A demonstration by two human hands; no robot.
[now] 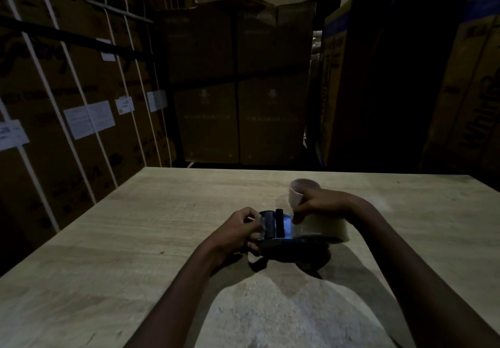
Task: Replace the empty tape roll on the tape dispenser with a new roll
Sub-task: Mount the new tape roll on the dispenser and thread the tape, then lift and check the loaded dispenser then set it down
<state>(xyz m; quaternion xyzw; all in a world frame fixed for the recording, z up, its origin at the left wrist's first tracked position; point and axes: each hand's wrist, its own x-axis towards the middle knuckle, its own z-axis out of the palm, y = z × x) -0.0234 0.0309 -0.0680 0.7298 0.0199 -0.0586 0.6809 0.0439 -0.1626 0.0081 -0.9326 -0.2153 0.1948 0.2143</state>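
The tape dispenser (286,242) lies on its side near the centre of the wooden table (135,239), well clear of every table edge. Open tabletop extends to the left, right and far side. The new roll (322,227) sits mounted on the dispenser's right end. The left hand (243,230) is closed around the dispenser's front end, pinching the clear tape there. The right hand (318,203) presses its fingertips onto the tape strip beside the black rollers. The empty core (301,190) stands on the table just behind the right hand. Strapped cardboard cartons (81,90) surround the table.
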